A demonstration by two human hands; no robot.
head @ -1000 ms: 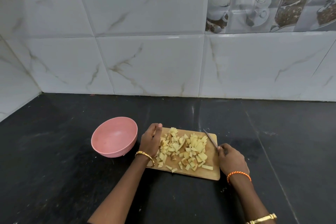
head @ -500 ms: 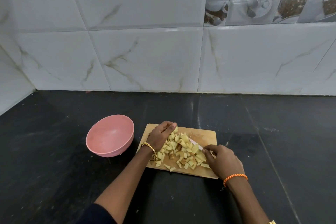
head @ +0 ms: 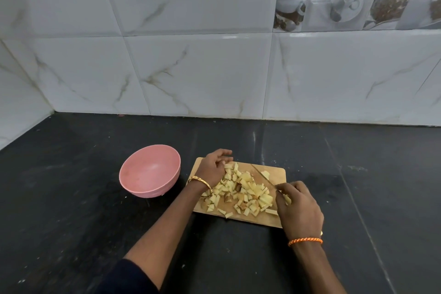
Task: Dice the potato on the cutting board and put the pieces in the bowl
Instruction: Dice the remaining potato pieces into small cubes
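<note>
Nearest, the right hand (head: 298,207) grips the knife (head: 262,175), blade laid beside the diced potato (head: 243,192) on the cutting board (head: 278,172); the left hand (head: 213,168), fingers loosely curved, walls the pile (probably corralling it) toward the empty bowl (head: 149,170) on the tabletop (head: 71,198)

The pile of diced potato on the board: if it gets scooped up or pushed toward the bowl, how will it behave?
The diced potato pieces are many small loose cubes, so they will probably scatter rather than move as one. Their cut faces look moist, so some may stick to the left hand or the knife. A few strays near the cutting board edge could drop off.
</note>
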